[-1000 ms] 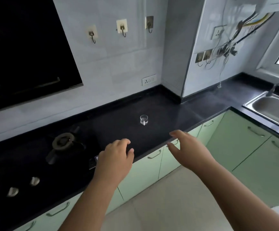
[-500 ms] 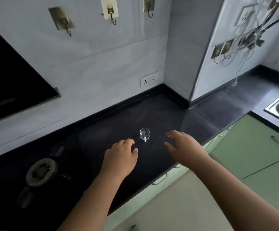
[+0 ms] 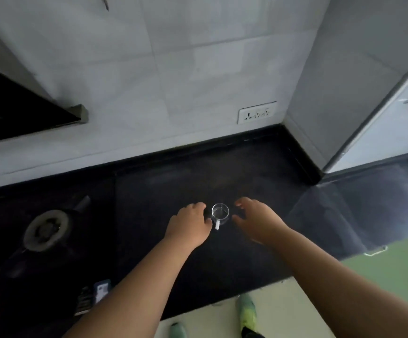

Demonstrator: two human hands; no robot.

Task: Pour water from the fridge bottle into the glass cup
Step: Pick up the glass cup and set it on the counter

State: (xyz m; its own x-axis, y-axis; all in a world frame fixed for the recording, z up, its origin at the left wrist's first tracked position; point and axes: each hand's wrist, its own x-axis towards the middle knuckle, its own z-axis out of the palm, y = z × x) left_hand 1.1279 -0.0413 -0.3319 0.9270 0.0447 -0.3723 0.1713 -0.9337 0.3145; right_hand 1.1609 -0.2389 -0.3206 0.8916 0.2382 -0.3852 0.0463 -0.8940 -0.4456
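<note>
Both hands are flanking the glass cup [image 3: 220, 212] mid-countertop [image 3: 163, 191], likely to steady it: left hand [image 3: 190, 226] loosely curled, right hand [image 3: 256, 219] spread, neither gripping.

Dim, soft daylight glares off the black countertop [image 3: 344, 211] at right; wide-angle edges bend, slightly blurred.

head view looks steeply down at counter [image 3: 222, 264], near.

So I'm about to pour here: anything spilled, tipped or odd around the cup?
Nothing stands out. The cup stands upright on the dark counter, between the left hand and right hand. No spill shows. No bottle is in view.
</note>
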